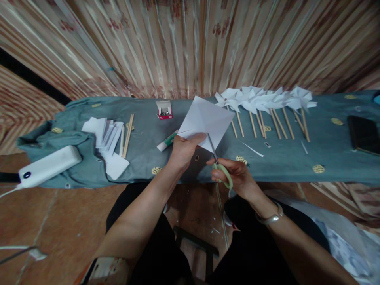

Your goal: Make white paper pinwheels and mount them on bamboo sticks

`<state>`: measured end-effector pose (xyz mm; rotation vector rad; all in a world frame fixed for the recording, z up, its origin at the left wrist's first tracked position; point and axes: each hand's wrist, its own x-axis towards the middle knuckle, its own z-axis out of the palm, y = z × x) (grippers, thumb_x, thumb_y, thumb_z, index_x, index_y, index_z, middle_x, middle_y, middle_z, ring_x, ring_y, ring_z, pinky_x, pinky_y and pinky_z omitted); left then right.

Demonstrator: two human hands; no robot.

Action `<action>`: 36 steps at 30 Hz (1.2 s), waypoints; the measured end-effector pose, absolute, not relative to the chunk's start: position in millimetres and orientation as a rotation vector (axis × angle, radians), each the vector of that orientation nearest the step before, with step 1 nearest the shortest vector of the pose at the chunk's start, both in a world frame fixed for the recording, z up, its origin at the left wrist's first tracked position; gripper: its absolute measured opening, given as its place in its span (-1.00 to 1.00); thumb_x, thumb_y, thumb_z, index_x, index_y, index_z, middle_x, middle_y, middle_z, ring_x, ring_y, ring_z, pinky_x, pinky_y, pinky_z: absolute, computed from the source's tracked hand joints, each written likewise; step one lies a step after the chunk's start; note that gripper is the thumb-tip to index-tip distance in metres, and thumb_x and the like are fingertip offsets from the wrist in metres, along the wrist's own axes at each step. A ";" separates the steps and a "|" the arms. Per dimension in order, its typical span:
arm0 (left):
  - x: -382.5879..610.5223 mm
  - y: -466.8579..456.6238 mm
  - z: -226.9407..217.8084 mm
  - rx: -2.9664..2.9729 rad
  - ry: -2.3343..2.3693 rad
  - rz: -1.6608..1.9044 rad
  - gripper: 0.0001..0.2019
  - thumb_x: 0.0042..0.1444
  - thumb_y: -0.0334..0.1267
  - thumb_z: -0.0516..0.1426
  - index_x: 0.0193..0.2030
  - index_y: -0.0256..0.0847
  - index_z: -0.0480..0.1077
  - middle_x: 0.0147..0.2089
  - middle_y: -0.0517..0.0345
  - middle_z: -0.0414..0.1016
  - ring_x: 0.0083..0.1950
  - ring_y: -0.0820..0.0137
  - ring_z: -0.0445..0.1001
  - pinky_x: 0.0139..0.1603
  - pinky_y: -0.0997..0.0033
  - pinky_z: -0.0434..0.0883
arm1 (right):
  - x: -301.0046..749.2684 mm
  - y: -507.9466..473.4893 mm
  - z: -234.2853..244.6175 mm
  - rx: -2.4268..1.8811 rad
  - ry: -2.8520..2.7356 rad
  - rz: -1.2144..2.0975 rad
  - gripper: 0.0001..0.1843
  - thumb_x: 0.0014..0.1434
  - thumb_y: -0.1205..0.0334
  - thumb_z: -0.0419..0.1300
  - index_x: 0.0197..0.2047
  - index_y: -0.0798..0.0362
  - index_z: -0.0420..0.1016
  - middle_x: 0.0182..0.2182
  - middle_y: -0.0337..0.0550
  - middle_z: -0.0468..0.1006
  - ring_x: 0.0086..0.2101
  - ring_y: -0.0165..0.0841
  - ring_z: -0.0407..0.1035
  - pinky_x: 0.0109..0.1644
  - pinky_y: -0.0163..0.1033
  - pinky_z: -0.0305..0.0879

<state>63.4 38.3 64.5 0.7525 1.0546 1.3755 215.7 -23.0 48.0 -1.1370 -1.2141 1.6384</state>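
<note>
My left hand pinches the lower corner of a white square of paper, held up over the blue-grey cloth of the low table. My right hand grips green-handled scissors, fingers through the loops. The blades point up into the paper's lower edge, just right of my left thumb. A silver bangle sits on my right wrist.
Several finished white paper pinwheels on wooden sticks lie at the back right. A pile of paper squares and loose sticks lie at the left, with a glue stick, a small pin box, a white power bank and a dark phone.
</note>
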 end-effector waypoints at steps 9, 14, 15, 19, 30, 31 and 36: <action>64.3 38.2 65.0 0.733 1.025 1.387 -0.81 -0.28 -0.32 0.33 -0.47 -0.27 0.44 -0.44 0.14 0.51 -0.44 0.41 0.42 -0.37 0.40 0.38 | 214.1 -22.8 50.3 -1.154 -1.196 1.632 -0.53 -0.16 -0.15 0.43 -0.29 0.03 0.63 -0.63 -0.31 0.42 -0.58 -0.50 0.28 -0.54 -0.37 0.23; 65.2 36.9 64.8 0.749 1.043 1.376 -0.80 -0.28 -0.31 0.32 -0.46 -0.28 0.43 -0.46 0.15 0.50 -0.46 0.43 0.39 -0.41 0.43 0.34 | 215.1 -22.8 48.2 -1.146 -1.206 1.642 -0.55 -0.13 -0.12 0.43 -0.27 0.03 0.63 -0.62 -0.31 0.42 -0.58 -0.50 0.29 -0.53 -0.38 0.22; 65.3 36.9 64.9 0.747 1.047 1.375 -0.80 -0.28 -0.31 0.32 -0.47 -0.28 0.44 -0.47 0.16 0.49 -0.47 0.43 0.39 -0.42 0.43 0.34 | 215.4 -22.8 47.9 -1.141 -1.212 1.644 -0.56 -0.12 -0.11 0.43 -0.26 0.03 0.63 -0.61 -0.31 0.42 -0.57 -0.50 0.29 -0.53 -0.38 0.23; 66.0 37.1 65.8 0.735 1.033 1.385 -0.81 -0.29 -0.33 0.32 -0.49 -0.28 0.44 -0.47 0.16 0.49 -0.47 0.45 0.38 -0.41 0.43 0.35 | 215.9 -22.6 47.6 -1.139 -1.210 1.639 -0.59 -0.12 -0.08 0.43 -0.26 0.02 0.62 -0.61 -0.31 0.43 -0.57 -0.49 0.31 -0.51 -0.36 0.26; 66.3 34.7 64.9 0.750 1.066 1.351 -0.81 -0.29 -0.32 0.33 -0.49 -0.29 0.44 -0.49 0.14 0.48 -0.46 0.41 0.39 -0.40 0.41 0.36 | 216.0 -22.3 45.2 -1.141 -1.215 1.611 -0.58 -0.12 -0.08 0.43 -0.27 0.02 0.62 -0.62 -0.32 0.42 -0.58 -0.50 0.28 -0.53 -0.36 0.23; 66.3 34.6 65.1 0.747 1.069 1.348 -0.81 -0.29 -0.32 0.33 -0.48 -0.28 0.44 -0.48 0.14 0.48 -0.46 0.42 0.39 -0.40 0.42 0.36 | 215.9 -22.3 45.3 -1.148 -1.211 1.612 -0.58 -0.13 -0.09 0.43 -0.27 0.03 0.62 -0.62 -0.32 0.42 -0.58 -0.50 0.28 -0.53 -0.36 0.23; 66.2 34.6 65.7 0.748 1.059 1.341 -0.80 -0.29 -0.32 0.33 -0.48 -0.27 0.43 -0.48 0.16 0.47 -0.46 0.42 0.38 -0.38 0.40 0.35 | 214.9 -22.1 46.7 -1.156 -1.177 1.627 -0.58 -0.15 -0.09 0.45 -0.29 0.02 0.62 -0.63 -0.33 0.42 -0.58 -0.52 0.28 -0.55 -0.39 0.21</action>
